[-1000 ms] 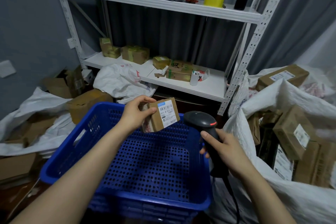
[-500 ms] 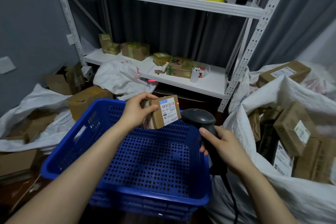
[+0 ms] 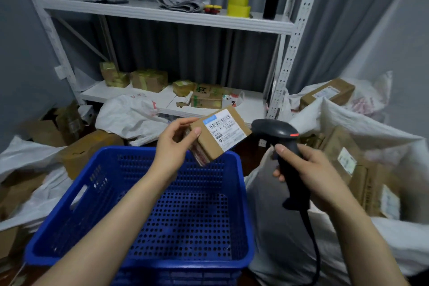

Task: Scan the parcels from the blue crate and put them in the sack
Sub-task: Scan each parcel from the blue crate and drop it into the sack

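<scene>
My left hand grips a small cardboard parcel by its left end, above the far rim of the blue crate. The parcel's white barcode label faces up and toward me. My right hand holds a black barcode scanner by the handle, its head just right of the parcel. The crate's perforated floor shows no parcels. A white sack stands open on the right with several labelled cardboard boxes inside.
A white metal shelf rack stands behind, with small boxes on the lower shelf and yellow tape rolls on the upper one. More white sacks and cardboard boxes lie on the floor at left. The scanner cable hangs down at right.
My left hand has lifted the parcel up and to the right, and turned its label more upward. The scanner head has risen alongside it. The view has tilted slightly.
</scene>
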